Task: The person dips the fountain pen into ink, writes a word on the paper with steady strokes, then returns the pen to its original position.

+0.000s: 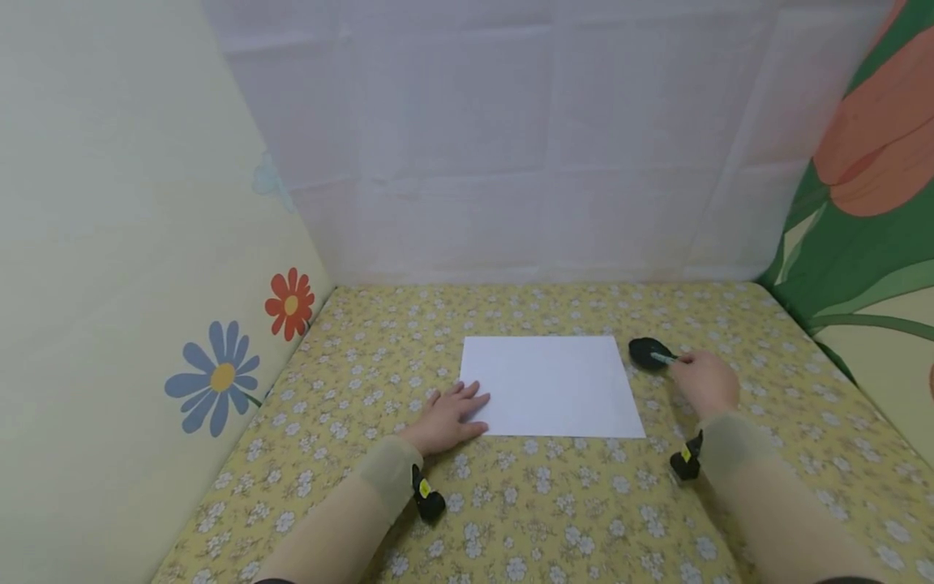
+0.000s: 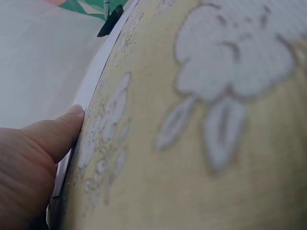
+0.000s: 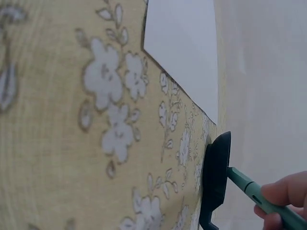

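Observation:
A white sheet of paper [image 1: 550, 385] lies flat on the flowered cloth. My left hand [image 1: 447, 418] rests on its lower left corner with fingers spread; in the left wrist view the thumb [image 2: 60, 129] lies along the paper's near edge. To the right of the sheet sits a small, shallow black dish [image 1: 645, 354], with a narrow curved piece at one end in the right wrist view. My right hand [image 1: 706, 383] pinches a green pen [image 3: 254, 191] between thumb and fingers. The pen slants down into the dish, its tip hidden behind the rim.
A yellow tablecloth [image 1: 525, 503] with white flowers covers the table. Behind it hangs a creased white sheet of cloth [image 1: 452, 146]. Walls with painted flowers stand at left and right. A black strap device [image 1: 429, 496] is on the left wrist, another [image 1: 686, 461] on the right.

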`<state>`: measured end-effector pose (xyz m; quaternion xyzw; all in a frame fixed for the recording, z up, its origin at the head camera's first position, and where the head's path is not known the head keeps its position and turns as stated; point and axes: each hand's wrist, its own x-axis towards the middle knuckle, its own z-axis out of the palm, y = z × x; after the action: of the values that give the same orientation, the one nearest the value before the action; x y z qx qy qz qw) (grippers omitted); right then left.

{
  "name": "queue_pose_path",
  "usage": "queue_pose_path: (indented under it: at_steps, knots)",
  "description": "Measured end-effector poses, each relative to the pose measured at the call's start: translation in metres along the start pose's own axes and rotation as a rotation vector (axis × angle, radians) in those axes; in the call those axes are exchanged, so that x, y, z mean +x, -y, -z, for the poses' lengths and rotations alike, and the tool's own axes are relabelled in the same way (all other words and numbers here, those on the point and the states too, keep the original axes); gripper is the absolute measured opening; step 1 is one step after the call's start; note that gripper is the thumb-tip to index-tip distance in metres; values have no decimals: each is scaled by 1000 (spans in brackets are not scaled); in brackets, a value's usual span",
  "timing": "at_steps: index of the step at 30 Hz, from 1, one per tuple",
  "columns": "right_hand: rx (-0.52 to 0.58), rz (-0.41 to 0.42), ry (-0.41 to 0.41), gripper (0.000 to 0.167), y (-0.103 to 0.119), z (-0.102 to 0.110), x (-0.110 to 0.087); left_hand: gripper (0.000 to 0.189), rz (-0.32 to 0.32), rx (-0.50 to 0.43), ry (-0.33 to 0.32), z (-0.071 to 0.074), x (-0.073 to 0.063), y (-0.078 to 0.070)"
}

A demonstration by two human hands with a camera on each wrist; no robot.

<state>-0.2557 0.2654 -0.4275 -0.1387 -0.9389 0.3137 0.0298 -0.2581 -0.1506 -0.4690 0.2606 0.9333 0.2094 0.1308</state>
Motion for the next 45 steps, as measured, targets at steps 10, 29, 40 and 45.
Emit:
queue_pose_path:
  at_steps: [10,29,40,45]
  knots:
    - [-43,30,40,43,0,1,7,60,-9,-3,8,0,-1,0]
    - [392,-189,29,57,9,-6,9,60,-11,1,0,0,0,2]
    - [770,-335,-147,47,14,-32,13,60,-13,-12,-3,0,-1,2]
    - [864,-337,-225,45,15,-41,17,60,-12,-15,-7,0,-1,2]
